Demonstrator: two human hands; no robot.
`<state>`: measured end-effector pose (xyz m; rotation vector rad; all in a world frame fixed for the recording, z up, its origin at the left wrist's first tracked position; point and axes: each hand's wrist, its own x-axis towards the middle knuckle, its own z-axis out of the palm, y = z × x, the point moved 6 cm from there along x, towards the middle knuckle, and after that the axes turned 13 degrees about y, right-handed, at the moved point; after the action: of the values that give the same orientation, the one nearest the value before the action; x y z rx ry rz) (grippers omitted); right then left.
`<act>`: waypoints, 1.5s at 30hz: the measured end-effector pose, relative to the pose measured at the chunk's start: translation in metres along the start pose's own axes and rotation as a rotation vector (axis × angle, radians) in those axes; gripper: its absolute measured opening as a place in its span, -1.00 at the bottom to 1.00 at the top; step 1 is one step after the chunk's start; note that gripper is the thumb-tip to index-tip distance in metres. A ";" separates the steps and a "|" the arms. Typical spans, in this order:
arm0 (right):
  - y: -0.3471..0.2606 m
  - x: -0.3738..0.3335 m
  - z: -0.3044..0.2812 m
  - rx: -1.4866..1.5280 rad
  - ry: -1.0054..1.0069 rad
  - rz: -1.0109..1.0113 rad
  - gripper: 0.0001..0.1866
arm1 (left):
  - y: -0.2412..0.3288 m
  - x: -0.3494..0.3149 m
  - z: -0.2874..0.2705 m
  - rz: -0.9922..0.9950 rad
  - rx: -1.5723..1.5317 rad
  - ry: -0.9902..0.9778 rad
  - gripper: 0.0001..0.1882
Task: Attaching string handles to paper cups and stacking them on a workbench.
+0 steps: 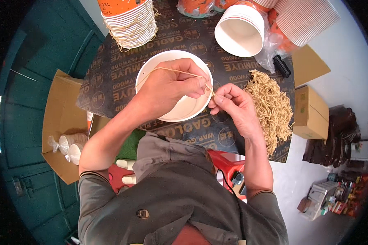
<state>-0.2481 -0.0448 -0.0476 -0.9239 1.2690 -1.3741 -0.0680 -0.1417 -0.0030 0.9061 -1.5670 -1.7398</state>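
Observation:
A white paper bucket (144, 70) stands open side up on the dark table before me. Over it, my left hand (169, 85) pinches a thin tan cord (180, 71) between thumb and fingers. The cord runs from the bucket's left side across the back of that hand to a small loop or knot at the right rim. Just outside that rim, the thumb and fingers of my right hand (235, 104) pinch the cord's end. To the right lies a tangled pile of tan cords (270, 108).
Corded buckets form a stack (131, 28) at the far left. Another white bucket (240, 30) lies tipped at the back, beside nested buckets (306, 20) and a black object (281, 66). Cardboard boxes (55, 118) flank the table (110, 77); a red stool (229, 165) stands under its front edge.

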 end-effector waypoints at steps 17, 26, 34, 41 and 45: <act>0.011 -0.015 -0.012 -0.006 0.035 0.032 -0.88 | -0.001 -0.003 -0.010 -0.141 -0.071 0.035 -0.66; -0.020 -0.018 -0.012 -0.156 0.189 -0.247 -0.92 | 0.021 0.007 0.010 0.113 0.027 -0.040 -0.76; -0.037 -0.018 0.006 -0.296 0.157 -0.565 -0.93 | 0.037 0.023 0.029 0.290 0.269 -0.030 -0.78; -0.013 -0.009 0.005 0.105 0.138 -0.311 -0.95 | 0.029 0.046 0.036 0.314 0.459 -0.107 -0.68; -0.008 -0.008 0.003 0.132 0.188 -0.342 -0.96 | 0.035 0.013 0.021 0.391 0.495 0.060 -0.64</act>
<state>-0.2453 -0.0383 -0.0383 -0.9679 1.1767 -1.8261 -0.0928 -0.1434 0.0321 0.7936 -2.0177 -1.0637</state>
